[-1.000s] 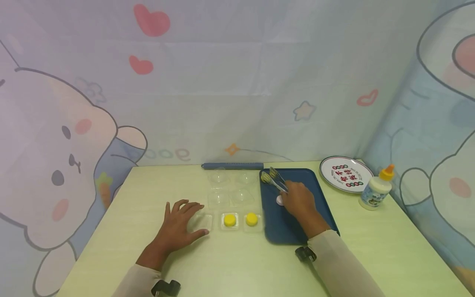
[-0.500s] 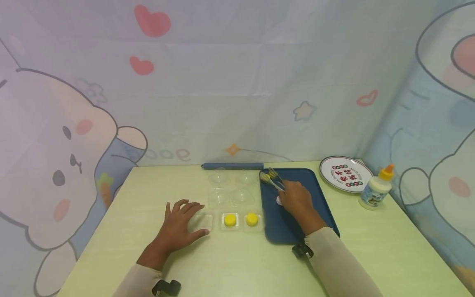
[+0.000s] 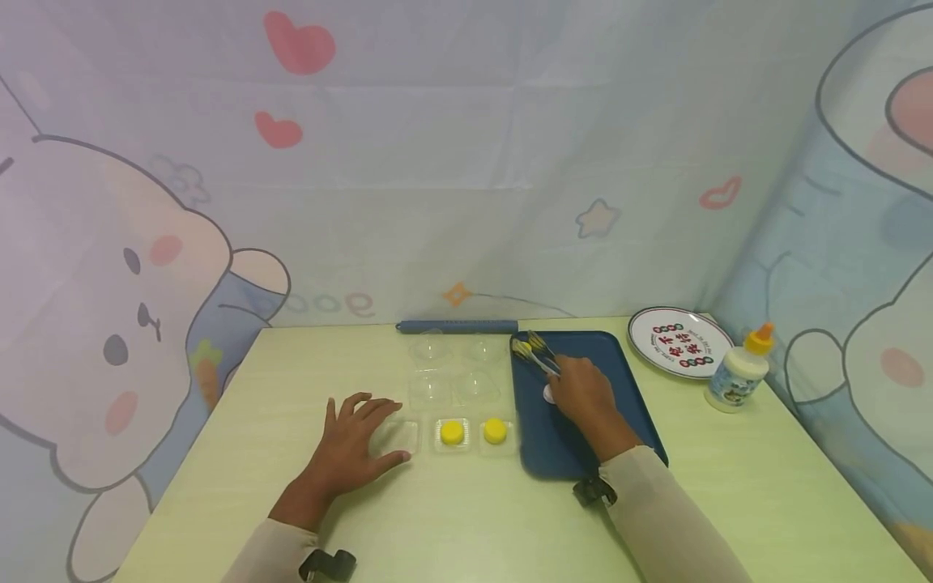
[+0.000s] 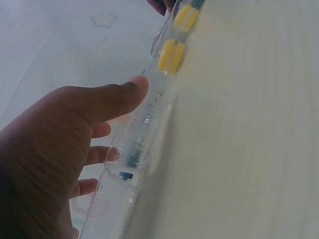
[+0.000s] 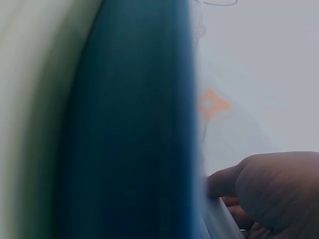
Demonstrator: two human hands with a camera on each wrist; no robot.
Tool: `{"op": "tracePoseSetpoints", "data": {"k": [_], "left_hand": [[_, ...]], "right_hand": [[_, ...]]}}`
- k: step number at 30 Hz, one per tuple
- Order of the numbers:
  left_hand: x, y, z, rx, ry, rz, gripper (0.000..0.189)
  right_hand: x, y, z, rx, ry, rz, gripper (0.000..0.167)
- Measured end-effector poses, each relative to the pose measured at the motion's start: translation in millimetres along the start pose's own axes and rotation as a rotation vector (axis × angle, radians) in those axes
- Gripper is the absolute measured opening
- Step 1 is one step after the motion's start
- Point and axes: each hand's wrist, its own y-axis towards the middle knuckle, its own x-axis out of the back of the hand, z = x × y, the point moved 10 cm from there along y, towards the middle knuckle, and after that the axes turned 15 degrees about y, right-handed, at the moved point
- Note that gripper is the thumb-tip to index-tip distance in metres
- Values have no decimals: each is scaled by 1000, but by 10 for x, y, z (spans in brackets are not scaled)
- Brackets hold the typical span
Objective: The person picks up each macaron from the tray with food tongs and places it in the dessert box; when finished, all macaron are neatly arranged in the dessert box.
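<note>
My right hand (image 3: 585, 395) grips tongs (image 3: 541, 361) over the dark blue tray (image 3: 576, 453). Something yellow shows at the tongs' tips by the tray's far left corner; whether it is pinched I cannot tell. Partly hidden by the hand, a small pale round piece (image 3: 549, 393) lies on the tray. With fingers spread, my left hand (image 3: 348, 448) rests beside an empty clear plastic box base (image 3: 402, 437). Right of it, two similar bases (image 3: 441, 447) each hold a yellow round piece (image 3: 452, 432). In the right wrist view, the blurred tray (image 5: 134, 124) hides most of the scene.
Several clear domed lids (image 3: 430, 389) lie behind the bases. A blue-grey bar (image 3: 457, 326) lies along the table's back edge. At the right stand a white plate (image 3: 681, 343) with red print and a white squeeze bottle (image 3: 734, 379) with an orange-yellow cap.
The right hand and the tongs have shifted slightly left, then stayed nearly still. My left hand keeps its place beside the empty base.
</note>
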Motion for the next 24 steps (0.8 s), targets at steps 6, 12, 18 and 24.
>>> {"op": "tracePoseSetpoints", "data": {"k": [6, 12, 18, 24], "left_hand": [[15, -1, 9, 4, -1, 0, 71], [-5, 4, 8, 9, -14, 10, 70], [3, 10, 16, 11, -13, 11, 70], [8, 5, 15, 8, -4, 13, 70]], "right_hand": [[53, -47, 3, 13, 4, -12, 28], [137, -144, -18, 16, 8, -17, 32], [239, -265, 39, 78, 14, -69, 26], [269, -402, 110, 116, 23, -86, 28]]}}
